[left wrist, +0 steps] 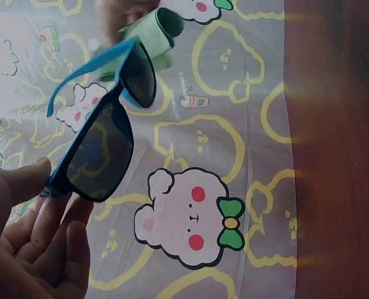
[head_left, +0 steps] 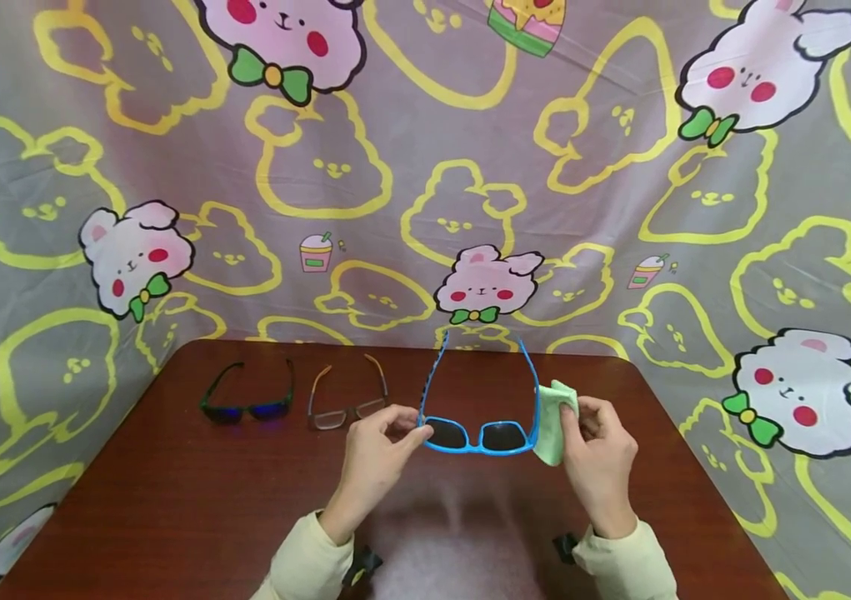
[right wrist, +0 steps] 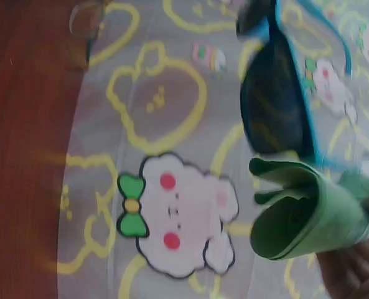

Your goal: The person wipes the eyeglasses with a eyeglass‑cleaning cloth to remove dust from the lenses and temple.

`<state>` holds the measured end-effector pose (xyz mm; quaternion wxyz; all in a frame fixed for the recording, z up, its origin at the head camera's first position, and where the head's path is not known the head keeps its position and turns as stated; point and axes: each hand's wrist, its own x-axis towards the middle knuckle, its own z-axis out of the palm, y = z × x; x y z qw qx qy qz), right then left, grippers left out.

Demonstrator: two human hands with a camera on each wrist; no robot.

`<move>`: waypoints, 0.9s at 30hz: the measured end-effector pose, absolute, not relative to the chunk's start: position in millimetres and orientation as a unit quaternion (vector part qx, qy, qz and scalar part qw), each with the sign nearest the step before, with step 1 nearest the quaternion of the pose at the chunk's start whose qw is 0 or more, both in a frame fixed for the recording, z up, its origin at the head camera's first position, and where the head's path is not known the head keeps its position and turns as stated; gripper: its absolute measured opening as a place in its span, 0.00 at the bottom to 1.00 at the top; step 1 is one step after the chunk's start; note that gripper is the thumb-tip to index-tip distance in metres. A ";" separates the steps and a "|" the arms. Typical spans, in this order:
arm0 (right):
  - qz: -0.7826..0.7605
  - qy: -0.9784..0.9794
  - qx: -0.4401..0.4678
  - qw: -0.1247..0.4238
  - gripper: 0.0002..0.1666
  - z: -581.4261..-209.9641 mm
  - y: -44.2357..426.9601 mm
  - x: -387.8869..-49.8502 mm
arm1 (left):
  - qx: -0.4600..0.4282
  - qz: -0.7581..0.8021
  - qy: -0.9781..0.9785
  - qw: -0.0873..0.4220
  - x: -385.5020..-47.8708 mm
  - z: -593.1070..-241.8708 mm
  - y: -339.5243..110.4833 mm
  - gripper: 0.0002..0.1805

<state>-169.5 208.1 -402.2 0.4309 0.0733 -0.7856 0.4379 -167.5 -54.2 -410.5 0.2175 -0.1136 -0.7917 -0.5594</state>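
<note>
Blue-framed sunglasses (head_left: 479,448) with dark lenses are held up above the table, temples unfolded and pointing away. My left hand (head_left: 380,454) pinches their left front corner between thumb and fingers, as the left wrist view also shows at the frame (left wrist: 91,149). In my right hand (head_left: 599,462) is a folded light green cloth (head_left: 554,429), gripped between thumb and fingers. The cloth lies against or just beside the right hinge of the sunglasses; contact cannot be told for certain. In the right wrist view the cloth (right wrist: 296,212) hides part of that corner.
Dark sunglasses (head_left: 248,412) with bluish lenses rest unfolded on the brown table (head_left: 170,492) at the left. Clear-lensed eyeglasses (head_left: 331,419) stand beside them, partly behind my left hand. A patterned curtain (head_left: 365,233) encloses the table's back and sides.
</note>
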 end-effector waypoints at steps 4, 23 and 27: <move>0.437 -0.768 0.189 0.428 0.15 -405.3 195.7 -163.2 | -0.101 -0.571 -0.783 0.226 -167.2 -411.2 -53.7 0.09; 0.456 -0.765 0.170 0.421 0.19 -395.1 177.0 -151.3 | -0.129 -0.555 -0.780 0.257 -166.0 -414.8 -53.6 0.08; 0.453 -0.801 0.101 0.378 0.20 -411.1 184.9 -157.2 | -0.131 -0.551 -0.784 0.254 -166.1 -414.0 -54.3 0.07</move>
